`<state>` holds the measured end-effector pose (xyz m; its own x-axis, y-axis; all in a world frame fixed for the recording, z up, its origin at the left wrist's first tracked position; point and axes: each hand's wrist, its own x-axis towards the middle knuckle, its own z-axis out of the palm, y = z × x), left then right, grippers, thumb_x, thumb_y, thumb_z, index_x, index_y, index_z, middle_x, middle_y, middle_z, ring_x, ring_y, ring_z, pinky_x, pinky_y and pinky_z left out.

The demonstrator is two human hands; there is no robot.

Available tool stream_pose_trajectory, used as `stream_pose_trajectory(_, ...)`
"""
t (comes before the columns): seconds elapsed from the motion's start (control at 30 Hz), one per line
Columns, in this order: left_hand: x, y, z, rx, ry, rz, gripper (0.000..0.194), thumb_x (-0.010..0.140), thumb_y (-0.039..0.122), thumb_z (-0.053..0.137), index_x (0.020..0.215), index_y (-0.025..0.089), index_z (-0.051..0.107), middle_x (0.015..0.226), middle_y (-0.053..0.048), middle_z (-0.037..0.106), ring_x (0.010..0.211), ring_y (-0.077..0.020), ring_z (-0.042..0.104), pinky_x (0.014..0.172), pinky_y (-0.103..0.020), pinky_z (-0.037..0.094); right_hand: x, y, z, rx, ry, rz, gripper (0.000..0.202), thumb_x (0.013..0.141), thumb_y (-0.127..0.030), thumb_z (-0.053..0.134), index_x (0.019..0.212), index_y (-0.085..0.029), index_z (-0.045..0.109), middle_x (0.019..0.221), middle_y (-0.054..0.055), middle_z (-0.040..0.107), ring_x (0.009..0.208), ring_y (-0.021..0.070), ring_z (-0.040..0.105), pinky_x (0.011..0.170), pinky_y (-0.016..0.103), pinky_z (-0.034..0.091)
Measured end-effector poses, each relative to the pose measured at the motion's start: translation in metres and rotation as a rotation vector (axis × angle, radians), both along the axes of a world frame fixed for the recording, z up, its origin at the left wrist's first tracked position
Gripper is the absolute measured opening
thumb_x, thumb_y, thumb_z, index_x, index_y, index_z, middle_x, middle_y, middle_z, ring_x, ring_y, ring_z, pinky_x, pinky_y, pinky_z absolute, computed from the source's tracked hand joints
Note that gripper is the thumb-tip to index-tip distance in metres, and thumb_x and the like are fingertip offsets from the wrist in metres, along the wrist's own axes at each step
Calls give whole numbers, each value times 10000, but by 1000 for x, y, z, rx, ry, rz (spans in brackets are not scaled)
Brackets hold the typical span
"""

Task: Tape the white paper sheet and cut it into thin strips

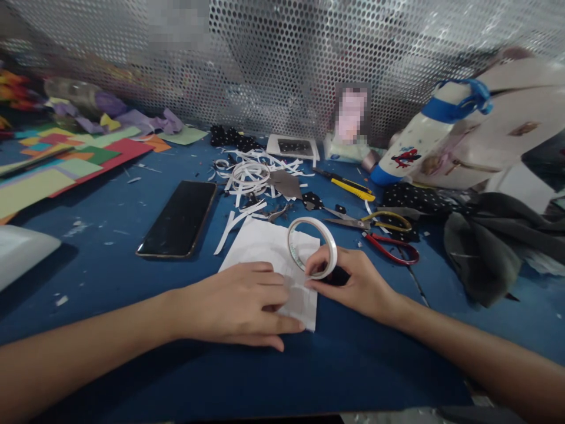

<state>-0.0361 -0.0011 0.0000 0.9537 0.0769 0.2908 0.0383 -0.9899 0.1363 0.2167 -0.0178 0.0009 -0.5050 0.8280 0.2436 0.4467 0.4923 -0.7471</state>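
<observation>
A white sheet of paper (269,244) lies on the blue table in front of me. My left hand (247,303) rests flat on its lower left part, fingers stretched out toward the right edge. With thumb and fingers, my right hand (353,282) grips the lower rim of a roll of white tape (331,247). The roll stands on edge over the paper's right side. Whether a strip runs from the roll to the paper, I cannot tell. Beyond the sheet lie thin white paper strips (251,176).
Left of the paper lies a black phone (179,221); coloured paper sheets (66,165) are farther left. Scissors with yellow handles (371,221), red-handled scissors (395,250) and a yellow cutter knife (353,187) lie to the right. A bottle (415,138) leans against a light bag (512,123).
</observation>
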Motion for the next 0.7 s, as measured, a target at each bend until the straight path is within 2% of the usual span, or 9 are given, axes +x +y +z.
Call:
stream_pose_trajectory(0.23,1,-1,0,-3,5,8,276,1006,435,506,1201,285,630,833,-6,626,732,-175,545,795,-345,425,0,1,-1,12,-15,7,113,840,-194,716,921,-215,639,874,19,676,720,159,637,664,273,512)
stream_pose_trajectory(0.43,2,-2,0,2,8,67,329,1029,442,439,1214,239,620,939,-38,667,817,-186,593,852,-350,419,-1,0,1,62,-81,32,93,860,-189,684,941,-215,647,894,33,672,773,173,633,683,273,499)
stream_pose_trajectory(0.57,2,-1,2,-51,18,41,310,1013,428,486,1245,259,604,945,-23,667,806,-179,608,856,-353,413,-1,0,0,115,-126,45,102,868,-136,642,948,-200,654,853,33,645,733,161,595,637,256,470)
stream_pose_trajectory(0.7,2,0,4,-50,57,19,314,1010,419,493,1263,261,593,943,-28,661,783,-179,595,813,-350,408,-2,1,-1,142,-110,34,130,867,-113,639,963,-199,658,870,37,651,757,164,611,665,259,485)
